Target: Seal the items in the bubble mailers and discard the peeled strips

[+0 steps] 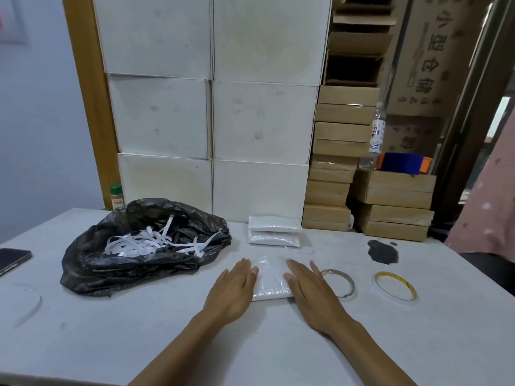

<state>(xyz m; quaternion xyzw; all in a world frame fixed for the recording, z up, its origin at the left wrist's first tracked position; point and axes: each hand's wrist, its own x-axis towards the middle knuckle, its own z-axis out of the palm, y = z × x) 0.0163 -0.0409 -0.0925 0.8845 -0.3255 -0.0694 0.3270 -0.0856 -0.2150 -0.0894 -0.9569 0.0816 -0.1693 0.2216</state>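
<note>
A white bubble mailer (271, 280) lies flat on the grey table (139, 330), just in front of me. My left hand (234, 291) rests palm down at its left edge, fingers together and flat. My right hand (312, 293) lies flat over its right edge. Neither hand grips anything. Behind them, a small stack of white bubble mailers (274, 232) sits near the white boxes. To the left, an open black plastic bag (111, 263) holds several white peeled strips (145, 242).
Two tape rolls (338, 282) (395, 286) lie right of my right hand, beside a dark stain (382, 252). A phone (12, 259) sits at the left edge. White boxes (211, 121) and brown cartons (390, 204) wall the back. A person in pink (485, 207) stands at right.
</note>
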